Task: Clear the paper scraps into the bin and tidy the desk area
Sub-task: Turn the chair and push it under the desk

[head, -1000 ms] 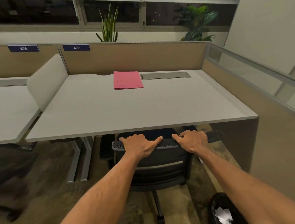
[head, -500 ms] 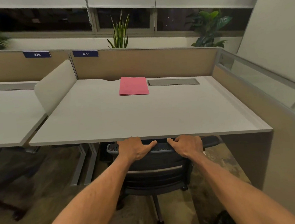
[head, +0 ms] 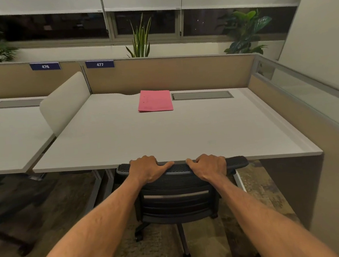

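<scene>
Head view: chair [head: 177, 201] backrest toward camera

A dark mesh-backed office chair [head: 176, 191] is standing on castors, its top rail sitting tucked against the near edge of the pale grey desk [head: 165, 137]. The desk is lying bare except for a pink folder [head: 155, 100] that is resting flat near its back edge, just left of a recessed cable hatch [head: 202, 95].

Desk [head: 165, 137] bare — only folder [head: 155, 100] far back
</scene>
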`<act>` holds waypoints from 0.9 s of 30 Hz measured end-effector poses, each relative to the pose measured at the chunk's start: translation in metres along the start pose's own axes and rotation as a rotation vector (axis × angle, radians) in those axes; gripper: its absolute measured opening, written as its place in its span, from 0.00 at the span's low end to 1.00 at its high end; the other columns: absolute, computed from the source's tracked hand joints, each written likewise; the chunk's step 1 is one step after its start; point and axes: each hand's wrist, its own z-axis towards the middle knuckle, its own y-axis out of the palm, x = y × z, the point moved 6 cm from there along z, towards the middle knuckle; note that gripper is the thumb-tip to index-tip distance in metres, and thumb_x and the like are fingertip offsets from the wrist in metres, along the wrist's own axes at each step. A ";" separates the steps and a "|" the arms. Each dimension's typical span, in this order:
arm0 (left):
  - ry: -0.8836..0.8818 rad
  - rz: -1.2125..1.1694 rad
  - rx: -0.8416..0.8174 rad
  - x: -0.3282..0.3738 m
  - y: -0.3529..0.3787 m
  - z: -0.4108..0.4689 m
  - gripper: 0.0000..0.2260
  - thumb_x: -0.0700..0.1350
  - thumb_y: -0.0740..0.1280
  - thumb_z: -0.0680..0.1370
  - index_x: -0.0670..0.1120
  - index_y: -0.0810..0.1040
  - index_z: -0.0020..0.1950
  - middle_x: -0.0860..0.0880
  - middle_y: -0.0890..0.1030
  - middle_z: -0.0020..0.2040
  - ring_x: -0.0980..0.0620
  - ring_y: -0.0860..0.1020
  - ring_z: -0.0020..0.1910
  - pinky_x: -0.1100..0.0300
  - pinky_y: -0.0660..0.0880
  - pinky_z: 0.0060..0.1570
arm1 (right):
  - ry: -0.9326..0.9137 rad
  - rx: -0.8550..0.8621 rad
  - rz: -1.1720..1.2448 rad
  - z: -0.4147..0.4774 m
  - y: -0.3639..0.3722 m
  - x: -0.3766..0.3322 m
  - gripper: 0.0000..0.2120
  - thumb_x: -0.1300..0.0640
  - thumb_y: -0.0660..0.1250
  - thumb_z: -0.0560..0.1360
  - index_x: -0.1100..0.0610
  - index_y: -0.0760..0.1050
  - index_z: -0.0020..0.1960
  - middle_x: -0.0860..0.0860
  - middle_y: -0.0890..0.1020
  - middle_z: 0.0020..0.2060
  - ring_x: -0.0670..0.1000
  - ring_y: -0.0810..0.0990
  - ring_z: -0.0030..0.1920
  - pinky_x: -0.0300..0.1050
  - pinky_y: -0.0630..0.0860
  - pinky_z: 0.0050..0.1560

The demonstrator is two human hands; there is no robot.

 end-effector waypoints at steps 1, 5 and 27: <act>-0.002 -0.002 0.005 -0.002 0.000 0.001 0.38 0.83 0.41 0.62 0.49 0.69 0.24 0.51 0.75 0.25 0.49 0.77 0.30 0.49 0.77 0.47 | -0.001 -0.003 0.003 0.001 0.001 -0.002 0.34 0.30 0.47 0.73 0.53 0.80 0.34 0.47 0.76 0.27 0.48 0.72 0.30 0.50 0.70 0.52; -0.010 -0.009 0.011 -0.006 0.001 0.005 0.38 0.82 0.41 0.62 0.50 0.70 0.24 0.51 0.76 0.26 0.50 0.78 0.31 0.50 0.76 0.48 | -0.006 0.011 0.021 0.006 0.002 -0.005 0.34 0.30 0.47 0.73 0.53 0.80 0.33 0.47 0.75 0.26 0.47 0.70 0.29 0.51 0.68 0.51; -0.058 0.018 0.156 -0.012 0.006 0.011 0.42 0.76 0.34 0.69 0.56 0.55 0.76 0.48 0.55 0.79 0.42 0.52 0.77 0.35 0.30 0.67 | -0.116 0.069 0.083 0.009 -0.005 -0.014 0.33 0.36 0.51 0.76 0.53 0.55 0.75 0.57 0.60 0.75 0.59 0.60 0.74 0.59 0.56 0.74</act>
